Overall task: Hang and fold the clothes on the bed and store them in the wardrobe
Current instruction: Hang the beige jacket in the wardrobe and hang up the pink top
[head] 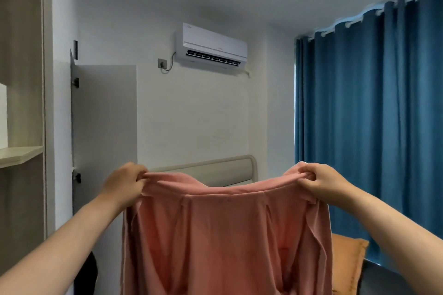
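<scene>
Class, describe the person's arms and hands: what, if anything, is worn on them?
Both forearms are bare, with no sleeves in view. The left hand and right hand wear no gloves, and no watch or bracelet shows at either wrist.

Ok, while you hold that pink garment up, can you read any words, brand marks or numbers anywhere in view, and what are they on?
Nothing in view can be read.
Air conditioner: a tiny mark near its top left corner and another on the middle of the front panel, both too small and blurred to read.
Pink garment: no label or print shows on the side facing the camera.
</scene>
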Demonstrator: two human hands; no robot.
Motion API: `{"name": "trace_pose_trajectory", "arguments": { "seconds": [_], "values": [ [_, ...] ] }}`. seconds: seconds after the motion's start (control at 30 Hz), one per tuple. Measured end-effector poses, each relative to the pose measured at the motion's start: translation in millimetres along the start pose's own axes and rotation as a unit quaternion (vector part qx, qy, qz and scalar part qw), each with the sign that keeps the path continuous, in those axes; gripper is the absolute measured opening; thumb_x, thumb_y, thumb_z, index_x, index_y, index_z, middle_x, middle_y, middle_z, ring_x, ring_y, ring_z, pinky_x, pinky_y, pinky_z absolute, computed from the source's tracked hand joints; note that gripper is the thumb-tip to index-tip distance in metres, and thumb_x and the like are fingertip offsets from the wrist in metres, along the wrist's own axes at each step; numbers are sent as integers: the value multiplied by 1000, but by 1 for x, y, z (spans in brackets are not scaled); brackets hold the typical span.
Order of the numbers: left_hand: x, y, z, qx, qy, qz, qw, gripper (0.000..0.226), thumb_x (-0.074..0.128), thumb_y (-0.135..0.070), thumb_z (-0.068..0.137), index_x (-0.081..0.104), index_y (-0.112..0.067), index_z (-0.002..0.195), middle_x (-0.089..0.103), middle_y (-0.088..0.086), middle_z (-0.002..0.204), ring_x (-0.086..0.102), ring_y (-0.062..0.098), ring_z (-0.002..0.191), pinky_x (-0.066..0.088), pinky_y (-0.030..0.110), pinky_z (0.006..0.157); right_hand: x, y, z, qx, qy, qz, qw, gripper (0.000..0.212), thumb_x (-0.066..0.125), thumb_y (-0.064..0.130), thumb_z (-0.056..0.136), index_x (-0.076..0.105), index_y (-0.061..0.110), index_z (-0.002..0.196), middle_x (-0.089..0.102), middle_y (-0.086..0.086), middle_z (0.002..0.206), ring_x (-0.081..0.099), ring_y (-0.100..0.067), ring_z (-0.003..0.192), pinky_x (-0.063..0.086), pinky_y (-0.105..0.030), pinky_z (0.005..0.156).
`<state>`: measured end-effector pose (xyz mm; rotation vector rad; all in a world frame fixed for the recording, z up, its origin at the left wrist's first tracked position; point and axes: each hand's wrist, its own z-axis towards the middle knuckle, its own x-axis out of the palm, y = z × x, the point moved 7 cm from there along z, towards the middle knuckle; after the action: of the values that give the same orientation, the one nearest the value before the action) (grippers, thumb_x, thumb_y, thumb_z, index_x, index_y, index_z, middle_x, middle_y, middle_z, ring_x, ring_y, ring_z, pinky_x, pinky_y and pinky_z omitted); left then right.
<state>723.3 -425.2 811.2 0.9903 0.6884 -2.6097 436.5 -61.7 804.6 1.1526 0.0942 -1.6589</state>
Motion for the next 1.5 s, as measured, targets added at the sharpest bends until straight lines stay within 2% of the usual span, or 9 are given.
{"name": "trace_pose_trajectory", "arguments": {
  "seconds": [0.13,0.27,0.53,0.7,0.93,1.07,1.27,1.37,1.5],
  "values": [
    [-3,-9,1,-31,2,42,999,12,64,-18,89,62,-12,80,58,12,94,56,34,94,44,39,81,4,-13,18,8,-31,-32,999,26,60,11,87,64,25,65,68,5,67,64,-11,68,49,-28,62],
    [1,-17,2,-71,-9,-35,997,22,61,-13,90,55,-15,69,63,6,71,60,26,74,37,31,60,5,-19,29,-7,-57,4,998,11,66,15,90,75,17,85,60,2,109,55,-17,104,42,-27,94],
    [-4,-21,-19,-131,-27,-86,987,25,57,-15,94,64,-10,71,65,7,72,60,25,73,44,34,68,5,-45,28,90,-15,291,952,11,71,17,86,75,11,77,71,-11,71,60,-20,64,44,-31,60],
    [10,-46,-56,-272,-35,-429,861,23,52,-14,99,63,2,87,63,12,66,58,22,56,47,28,57,35,-20,13,152,83,534,828,11,61,0,89,67,-8,87,66,-19,72,61,-25,61,50,-32,61],
    [52,-109,-133,-328,-56,-549,767,17,54,-12,97,60,2,89,61,16,73,58,22,62,54,29,56,110,53,-37,88,247,621,739,16,61,2,86,75,-2,80,69,-21,80,66,-24,68,54,-29,63],
    [75,-136,-161,-319,-51,-526,787,22,56,-14,96,61,-2,78,57,8,59,51,13,50,45,20,47,148,91,-66,60,280,610,739,11,68,8,86,76,0,85,74,-20,88,70,-23,76,56,-26,64],
    [80,-113,-182,-294,-22,-515,805,29,71,-24,87,67,4,95,68,24,90,64,28,82,52,41,81,176,121,-84,36,385,598,702,45,76,36,59,76,1,87,71,-19,92,63,-29,79,48,-35,71],
    [80,-92,-184,-273,-11,-489,829,57,86,-36,59,67,-6,105,73,15,100,70,25,96,56,37,87,193,135,-83,19,450,597,664,44,58,17,59,78,4,96,73,-18,105,68,-30,95,50,-47,94],
    [85,-64,-183,-257,1,-517,816,62,84,-36,58,65,-2,107,73,16,98,70,31,96,57,34,80,217,159,-86,-17,522,561,642,55,40,-7,64,72,-2,108,64,-24,101,58,-25,87,54,-31,75]
  ]
}}
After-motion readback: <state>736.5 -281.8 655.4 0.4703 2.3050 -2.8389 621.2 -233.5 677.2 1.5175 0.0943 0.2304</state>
